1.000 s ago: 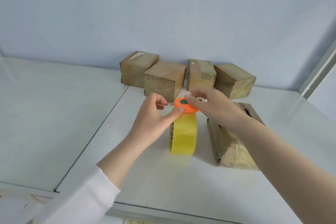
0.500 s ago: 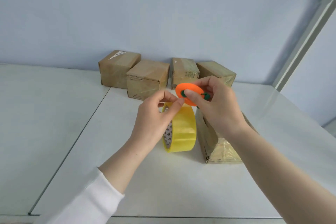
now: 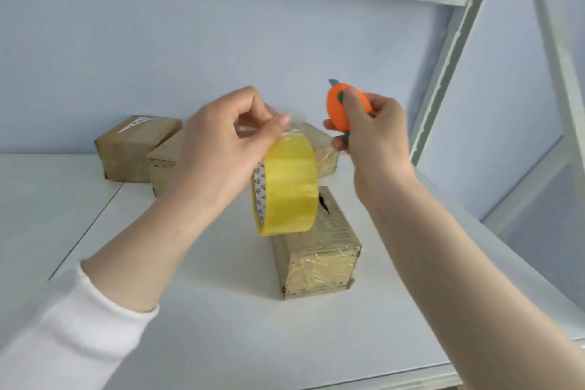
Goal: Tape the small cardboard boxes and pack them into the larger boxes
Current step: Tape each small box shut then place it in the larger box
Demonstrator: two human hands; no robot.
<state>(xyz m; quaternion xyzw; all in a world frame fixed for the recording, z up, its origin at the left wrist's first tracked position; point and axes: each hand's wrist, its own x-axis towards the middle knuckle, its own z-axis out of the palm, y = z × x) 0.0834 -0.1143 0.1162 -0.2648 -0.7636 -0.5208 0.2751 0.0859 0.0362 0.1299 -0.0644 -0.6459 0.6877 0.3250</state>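
Since the earlier frame both hands had risen off the white table (image 3: 221, 342), lifting the tape roll (image 3: 286, 187) clear of it; the orange cutter (image 3: 346, 108) had moved right, away from the roll. Nearest, a taped small box (image 3: 319, 260) sat mid-table, just behind and below the hanging roll. Left hand (image 3: 221, 149) was pinched shut on the roll's free end at its top, roll dangling. Right hand (image 3: 373, 136) was clamped round the cutter, a short blade tip showing at its top. Farther back, more small boxes (image 3: 133, 146) lined the table's rear edge by the wall; no larger box in view. Likely step: pull out and cut a strip. Best keep the strip taut, blade angled away from fingers, cut close to the roll.
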